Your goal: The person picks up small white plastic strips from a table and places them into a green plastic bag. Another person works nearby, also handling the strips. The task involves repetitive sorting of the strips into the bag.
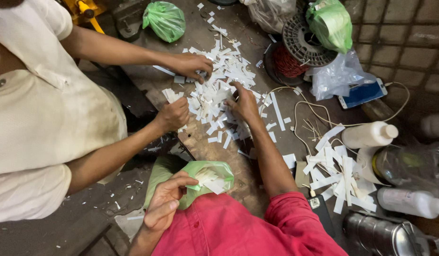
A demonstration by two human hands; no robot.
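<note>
Risk: loose white paper strips [214, 95] are lying close to the near edge of the table [205, 147]; a sweeping move could be pushing more of them off onto the floor, where small scraps are already lying.
Second risk: the green plastic bag [207, 173] is sagging at its mouth, so strips could be slipping out if the grip is loosening.
Crowding: a co-worker's two hands [188, 64] are working in the same pile, so hands could be bumping and scattering what is being gathered.
Left hand [167, 201]: fingers curled, pinching the rim of the green plastic bag, which is holding a few white strips and hanging just off the table edge.
Right hand [243, 104]: resting on the pile, fingers bent down onto the strips; probably pinching some, though the fingertips are hidden.
Nearby: second strip heap [340, 173] at the right beside white bottles [371, 135], well apart from both hands.
</note>
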